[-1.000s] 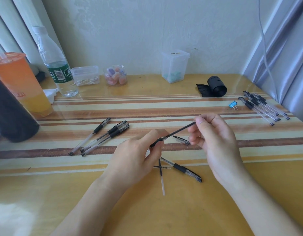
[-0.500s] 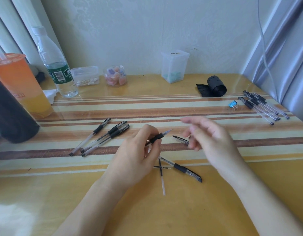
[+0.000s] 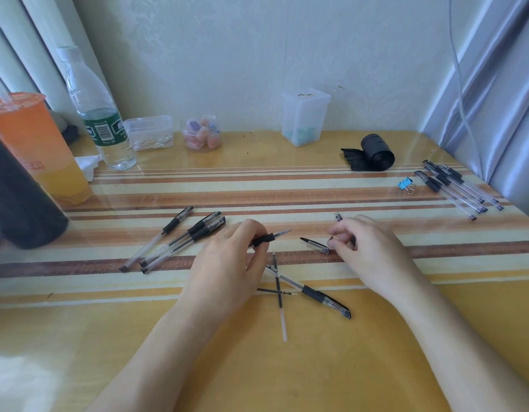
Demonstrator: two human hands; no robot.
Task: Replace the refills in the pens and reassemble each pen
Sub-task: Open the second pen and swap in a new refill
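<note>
Head view, left to right: three capped pens [image 3: 174,237] lying on table [image 3: 287,367]. Left hand [image 3: 227,263] closed on pen barrel [image 3: 267,237], tip pointing right. Loose refills [image 3: 279,295] crossed below, beside capped pen [image 3: 319,295]. Loose cap [image 3: 315,245] mid-table. Right hand [image 3: 367,248] curled on small part, grip unclear.

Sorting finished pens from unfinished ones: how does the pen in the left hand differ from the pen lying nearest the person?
The pen in the left hand is uncapped, its tip bare; the pen lying nearest the person wears its cap. The held one is gripped off the table by the left hand; the other rests flat across loose refills. Both have black rubber grips.
</note>
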